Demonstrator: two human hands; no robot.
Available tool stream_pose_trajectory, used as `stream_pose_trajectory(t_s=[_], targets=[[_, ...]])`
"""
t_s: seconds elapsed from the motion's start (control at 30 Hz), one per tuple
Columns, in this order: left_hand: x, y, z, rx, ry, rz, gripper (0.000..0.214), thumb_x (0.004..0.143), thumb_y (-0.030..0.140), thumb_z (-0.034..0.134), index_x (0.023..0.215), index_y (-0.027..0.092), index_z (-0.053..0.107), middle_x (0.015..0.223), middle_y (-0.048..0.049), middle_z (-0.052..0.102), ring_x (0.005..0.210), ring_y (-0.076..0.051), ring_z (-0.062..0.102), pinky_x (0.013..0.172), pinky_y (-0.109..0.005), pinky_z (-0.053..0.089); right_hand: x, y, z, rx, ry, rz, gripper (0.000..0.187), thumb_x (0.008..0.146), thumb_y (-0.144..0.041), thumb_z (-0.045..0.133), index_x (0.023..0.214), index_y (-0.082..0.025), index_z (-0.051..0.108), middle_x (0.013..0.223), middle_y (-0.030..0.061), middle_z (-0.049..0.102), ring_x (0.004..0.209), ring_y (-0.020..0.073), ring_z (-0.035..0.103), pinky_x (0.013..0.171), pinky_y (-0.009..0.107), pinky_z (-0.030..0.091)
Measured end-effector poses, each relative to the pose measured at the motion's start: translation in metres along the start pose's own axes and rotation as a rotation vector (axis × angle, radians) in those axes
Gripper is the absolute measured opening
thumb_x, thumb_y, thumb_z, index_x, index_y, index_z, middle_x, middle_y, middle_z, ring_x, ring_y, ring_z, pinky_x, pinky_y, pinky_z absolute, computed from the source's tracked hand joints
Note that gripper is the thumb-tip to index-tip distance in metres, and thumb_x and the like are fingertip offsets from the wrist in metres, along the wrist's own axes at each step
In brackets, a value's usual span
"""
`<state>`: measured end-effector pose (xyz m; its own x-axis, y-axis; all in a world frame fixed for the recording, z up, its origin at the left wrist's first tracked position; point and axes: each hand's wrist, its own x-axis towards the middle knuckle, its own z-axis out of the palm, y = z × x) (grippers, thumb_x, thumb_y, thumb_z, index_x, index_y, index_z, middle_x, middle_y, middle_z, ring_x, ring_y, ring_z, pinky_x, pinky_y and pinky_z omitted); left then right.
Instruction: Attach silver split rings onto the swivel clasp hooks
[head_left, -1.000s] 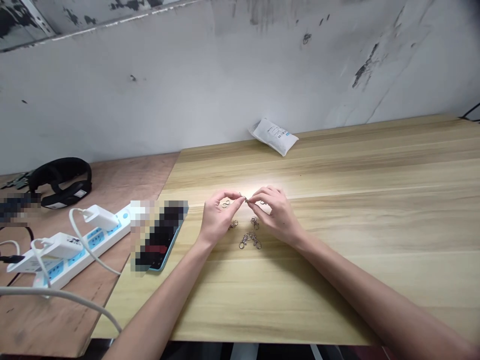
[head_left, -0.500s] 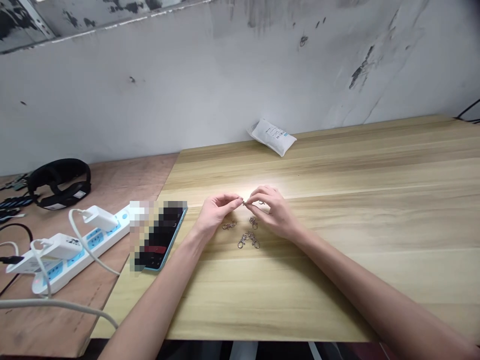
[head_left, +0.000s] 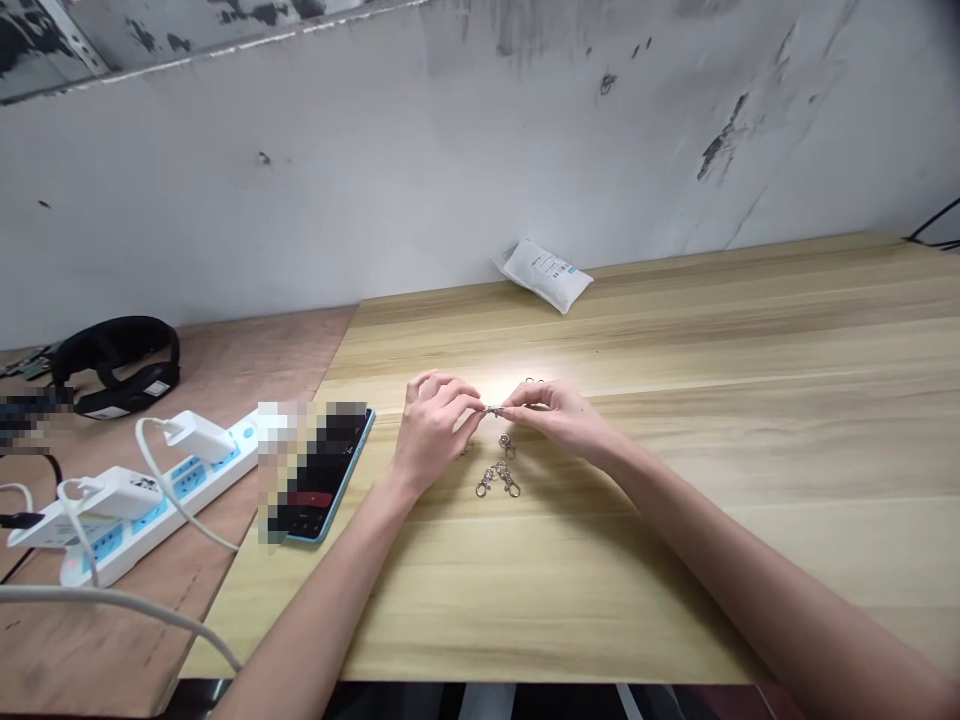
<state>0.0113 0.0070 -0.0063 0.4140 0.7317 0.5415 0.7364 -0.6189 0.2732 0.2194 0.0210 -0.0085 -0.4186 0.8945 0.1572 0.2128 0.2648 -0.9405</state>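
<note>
My left hand [head_left: 435, 432] and my right hand [head_left: 559, 415] meet fingertip to fingertip above a light wooden table [head_left: 675, 480]. Both pinch one small metal clasp [head_left: 493, 410] held between them. Just below the hands, several loose metal clasps [head_left: 499, 475] lie on the tabletop. A small metal ring [head_left: 534, 381] shows behind my right hand's fingers.
A phone [head_left: 319, 470] lies left of my left hand. Further left sits a white power strip [head_left: 135, 490] with plugged chargers and cables, and a black headband [head_left: 112, 365] behind it. A white packet [head_left: 544, 272] rests against the wall.
My hands have turned slightly while keeping their pinch on the clasp; the right hand's fingers stretched out lower, and the left hand now covers the clasp that lay below it.
</note>
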Motion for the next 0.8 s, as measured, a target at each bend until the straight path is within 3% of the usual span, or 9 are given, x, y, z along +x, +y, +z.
stream_pose_trajectory(t_s=[0.13,0.23,0.37,0.47,0.6,0.7,0.8], targets=[[0.0,-0.002,0.0,-0.104,-0.077,-0.072,0.008,0.087,0.028,0.065,0.082,0.023,0.069,0.098,-0.0018,0.072,0.098,-0.022,0.057,0.092,-0.04,0.034,0.004,0.004,-0.012,-0.155,0.123,-0.07,0.02,0.087,-0.035,0.061,0.083,-0.02,0.073,0.087,0.0059,0.073,0.083,0.0204,0.065,0.075,0.033,0.047],[0.001,-0.002,-0.002,-0.247,-0.162,-0.127,0.01,0.086,0.027,0.066,0.079,0.021,0.07,0.099,-0.0025,0.071,0.099,-0.022,0.058,0.094,-0.041,0.036,0.007,0.015,-0.029,-0.526,0.323,-0.14,0.018,0.088,-0.03,0.058,0.078,-0.02,0.07,0.086,0.0061,0.072,0.087,0.0224,0.061,0.082,0.037,0.04],[0.003,0.004,-0.004,-0.455,-0.222,-0.155,0.011,0.086,0.028,0.067,0.078,0.021,0.07,0.095,-0.0034,0.071,0.097,-0.02,0.06,0.095,-0.039,0.039,0.009,0.032,-0.045,-0.749,0.341,-0.127,0.02,0.089,-0.025,0.054,0.078,-0.02,0.07,0.086,0.0053,0.071,0.085,0.0209,0.059,0.081,0.036,0.034],[0.003,0.006,-0.005,-0.542,-0.261,-0.164,0.012,0.087,0.028,0.065,0.08,0.021,0.071,0.092,-0.0038,0.071,0.095,-0.02,0.062,0.095,-0.037,0.042,0.009,0.037,-0.049,-0.796,0.285,-0.09,0.022,0.089,-0.026,0.052,0.079,-0.02,0.071,0.086,0.0054,0.07,0.086,0.0208,0.059,0.08,0.035,0.032],[0.002,-0.001,-0.005,-0.377,-0.255,-0.168,0.008,0.085,0.027,0.066,0.082,0.022,0.073,0.099,-0.0047,0.069,0.1,-0.023,0.06,0.096,-0.042,0.041,0.007,0.031,-0.054,-0.812,0.123,-0.064,0.023,0.088,-0.028,0.052,0.081,-0.019,0.072,0.083,0.0057,0.069,0.08,0.0192,0.059,0.076,0.032,0.033],[0.003,-0.011,-0.009,-0.262,-0.123,-0.213,0.01,0.086,0.022,0.062,0.088,0.023,0.072,0.104,-0.0052,0.067,0.105,-0.023,0.058,0.097,-0.043,0.041,0.002,0.02,-0.062,-0.741,-0.041,0.021,0.029,0.088,-0.037,0.052,0.075,-0.017,0.07,0.072,0.0043,0.065,0.064,0.0153,0.053,0.061,0.028,0.032],[0.003,-0.024,-0.015,-0.154,0.058,-0.288,0.013,0.086,0.02,0.06,0.092,0.023,0.071,0.106,-0.0054,0.064,0.108,-0.023,0.057,0.098,-0.042,0.041,-0.005,0.01,-0.071,-0.582,-0.268,0.223,0.039,0.082,-0.053,0.059,0.067,-0.017,0.065,0.061,0.0018,0.059,0.054,0.0125,0.046,0.051,0.026,0.028]])
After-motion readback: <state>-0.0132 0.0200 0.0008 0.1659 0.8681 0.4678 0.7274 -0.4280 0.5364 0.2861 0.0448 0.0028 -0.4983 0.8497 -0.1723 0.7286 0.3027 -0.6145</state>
